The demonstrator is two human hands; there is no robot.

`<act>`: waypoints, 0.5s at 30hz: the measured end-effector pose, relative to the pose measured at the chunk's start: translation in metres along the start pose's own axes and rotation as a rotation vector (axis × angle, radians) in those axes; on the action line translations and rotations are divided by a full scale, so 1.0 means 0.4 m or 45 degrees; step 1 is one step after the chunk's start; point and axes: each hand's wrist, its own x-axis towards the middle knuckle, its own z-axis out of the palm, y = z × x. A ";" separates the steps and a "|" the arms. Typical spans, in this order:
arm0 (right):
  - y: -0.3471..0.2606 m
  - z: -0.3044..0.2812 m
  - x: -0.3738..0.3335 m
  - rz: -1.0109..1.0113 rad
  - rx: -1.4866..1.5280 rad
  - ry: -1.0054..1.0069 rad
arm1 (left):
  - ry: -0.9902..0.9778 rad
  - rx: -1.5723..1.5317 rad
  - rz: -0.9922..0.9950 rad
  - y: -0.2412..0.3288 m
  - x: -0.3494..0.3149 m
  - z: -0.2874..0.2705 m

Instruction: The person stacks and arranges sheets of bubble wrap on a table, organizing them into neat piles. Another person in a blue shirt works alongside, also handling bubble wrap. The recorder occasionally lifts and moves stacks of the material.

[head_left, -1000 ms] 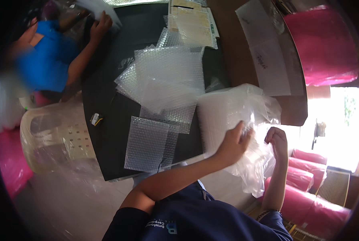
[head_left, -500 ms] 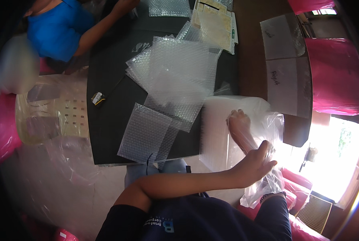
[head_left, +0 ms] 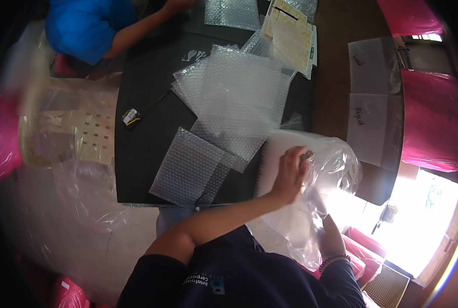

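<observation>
My left hand (head_left: 290,174) has its fingers curled round the upper part of a clear plastic bag (head_left: 344,159). The bag is loose and crumpled, and it drapes over a thick white stack of thin sheets (head_left: 277,149) at the table's near right corner. From below, my right forearm (head_left: 334,238), with a dark coiled band at the wrist, reaches into the plastic. Folds of the bag and my left hand hide most of my right hand, so its fingers cannot be made out. Left of the stack lie clear bubble-wrap pouches (head_left: 239,87), overlapping, with another pouch (head_left: 188,164) nearer me.
A dark table (head_left: 147,154) carries a small wired part (head_left: 130,118) and a yellowish printed sheet (head_left: 288,38). Two pale sheets (head_left: 365,123) lie along the right side. A person in a blue top (head_left: 88,31) works at the far left. A plastic-covered chair (head_left: 93,123) stands left.
My left hand has moved up and left, from the bag's lower part to its upper part. My right hand, earlier visible on the stack through the plastic, is now mostly covered. The view has shifted slightly.
</observation>
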 end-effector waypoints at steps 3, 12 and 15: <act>0.033 0.022 -0.030 -0.001 0.015 0.034 | -0.148 -0.082 -0.079 -0.145 -0.031 0.038; -0.025 -0.151 0.071 0.121 0.194 -0.358 | -0.353 0.151 0.084 -0.187 0.050 0.007; 0.044 -0.146 0.098 0.235 0.449 -0.631 | -0.400 0.103 0.217 -0.182 0.106 -0.002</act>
